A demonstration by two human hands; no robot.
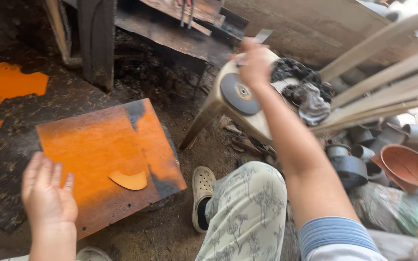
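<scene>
1. Hovering open-palmed, fingers spread, the left hand [48, 193] is seen at the near edge of the orange board [100, 150]; nothing is gripped.
2. A small curved orange offcut [129, 180] is laid on the board, apart from that hand.
3. A beige clog [201, 197] is worn beside the board.
4. Farther off, the right hand [254, 63] is closed on a thin metal strip [261, 36] above a plastic stool [228, 104].
5. A grey grinding disc [239, 94] is laid on the stool, just below that hand.

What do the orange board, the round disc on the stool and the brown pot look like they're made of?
The orange board looks like sheet metal, painted matte orange, with dark bare patches at its edges. The grey disc seems an abrasive grinding wheel: grainy surface, metal hub. The brown pot could be terracotta or plastic; its smooth dull look leaves that open.
</scene>
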